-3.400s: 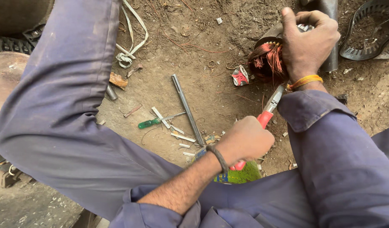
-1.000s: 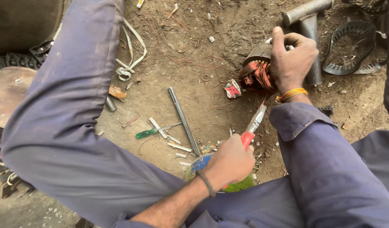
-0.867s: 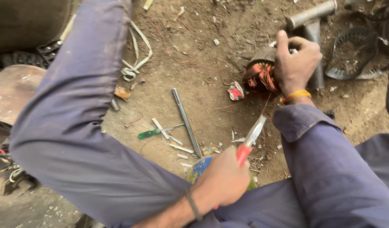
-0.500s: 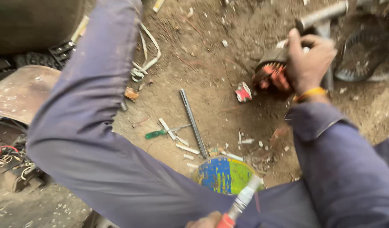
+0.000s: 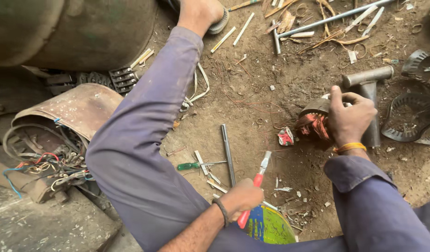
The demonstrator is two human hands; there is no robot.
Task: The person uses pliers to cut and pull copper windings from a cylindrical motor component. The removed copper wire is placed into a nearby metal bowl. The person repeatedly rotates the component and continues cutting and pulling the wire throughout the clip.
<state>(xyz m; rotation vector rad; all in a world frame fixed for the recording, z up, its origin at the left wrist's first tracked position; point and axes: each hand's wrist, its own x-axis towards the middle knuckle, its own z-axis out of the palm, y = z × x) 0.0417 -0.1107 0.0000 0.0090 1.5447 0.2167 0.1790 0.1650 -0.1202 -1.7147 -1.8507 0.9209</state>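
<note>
Pliers (image 5: pixel 256 186): red-handled, nose up, over the dirt near centre, above a blue-and-green bowl (image 5: pixel 270 226).
Left hand (image 5: pixel 240 198): fingers closed round the pliers' handles.
Coil (image 5: pixel 313 125): copper windings in a motor part, right of the pliers.
Right hand (image 5: pixel 349 116): fingers curled tight, steadying the coil.
Technique: likely brace firmly, bite wires squarely.

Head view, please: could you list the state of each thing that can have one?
Left hand: closed around the pliers' red handles.
Pliers: jaws shut, held clear of the coil.
Right hand: gripping the motor coil.
Motor coil: copper windings frayed out.
Green screwdriver: lying loose on the dirt.
</note>
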